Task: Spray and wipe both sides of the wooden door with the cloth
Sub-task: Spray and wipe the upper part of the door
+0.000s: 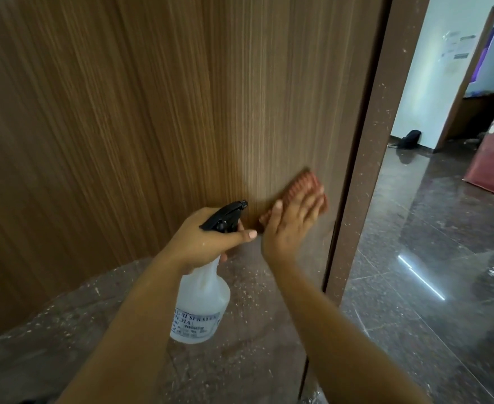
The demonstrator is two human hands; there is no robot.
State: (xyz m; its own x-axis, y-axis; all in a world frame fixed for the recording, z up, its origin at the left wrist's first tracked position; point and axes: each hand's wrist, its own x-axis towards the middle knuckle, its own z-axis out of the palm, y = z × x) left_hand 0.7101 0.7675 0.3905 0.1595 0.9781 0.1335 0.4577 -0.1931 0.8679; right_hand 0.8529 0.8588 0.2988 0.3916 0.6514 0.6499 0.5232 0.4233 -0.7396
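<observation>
The wooden door point(152, 112) fills the left and centre of the view, its grain running vertically. My right hand point(289, 225) presses a reddish ribbed cloth point(305, 185) flat against the door's lower right part, fingers straight over it. My left hand point(208, 240) grips the neck of a translucent white spray bottle point(199, 304) with a black trigger head point(225, 215). The nozzle points at the door just left of the cloth. The cloth and right hand look motion-blurred.
A dark brown door frame point(368, 170) runs down just right of the cloth. Beyond it lies a glossy dark tiled floor point(429, 228), a pink covered object point(493, 158), a black bag point(410, 139) by a white wall. Dusty marble floor point(240, 368) lies below my arms.
</observation>
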